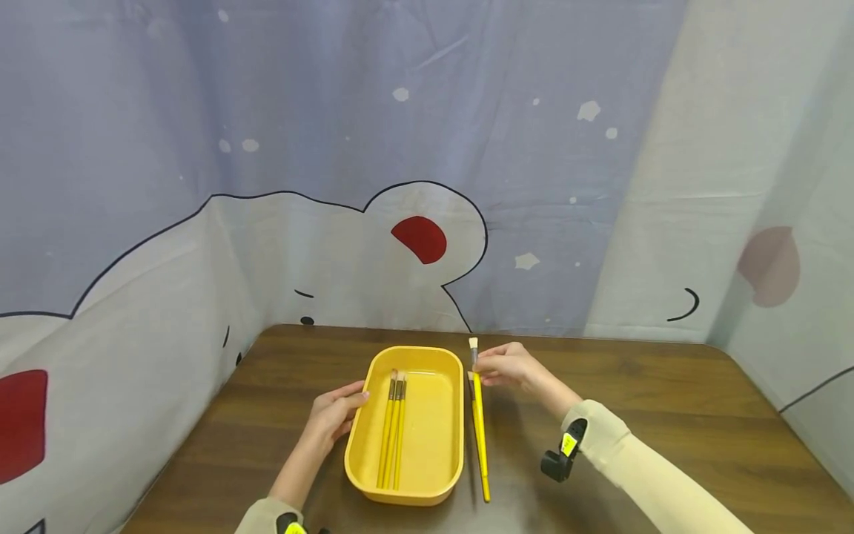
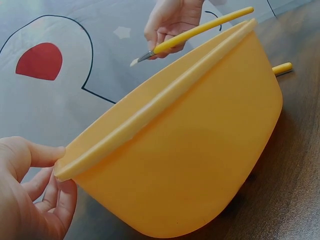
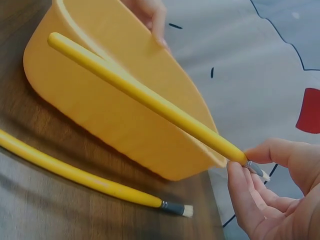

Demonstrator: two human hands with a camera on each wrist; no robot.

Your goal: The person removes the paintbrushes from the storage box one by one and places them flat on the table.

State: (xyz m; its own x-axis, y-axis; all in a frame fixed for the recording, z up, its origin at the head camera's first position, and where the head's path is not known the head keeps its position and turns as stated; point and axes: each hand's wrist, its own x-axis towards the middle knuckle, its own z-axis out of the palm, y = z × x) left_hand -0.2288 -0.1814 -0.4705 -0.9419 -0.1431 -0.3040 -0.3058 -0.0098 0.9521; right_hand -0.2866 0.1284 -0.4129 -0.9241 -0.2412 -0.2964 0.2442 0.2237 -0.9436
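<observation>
Right-hand fingers pinch a yellow paintbrush beside a tub, another brush lying on the table.

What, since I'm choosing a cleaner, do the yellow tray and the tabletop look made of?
Yellow tray: probably plastic, smooth and slightly glossy, judging by even colour and soft highlights. Tabletop: wood or wood-look laminate, low sheen; grain streaks show, fitting either.

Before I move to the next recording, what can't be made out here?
Both wrist views: the three brushes, hidden by the near wall of the tray.
Left wrist: most of the table brush, hidden behind the tray.
Right wrist: the table brush's handle end, cut off by the left edge.
Head: the left wrist camera, partly cut off by the bottom edge.
</observation>
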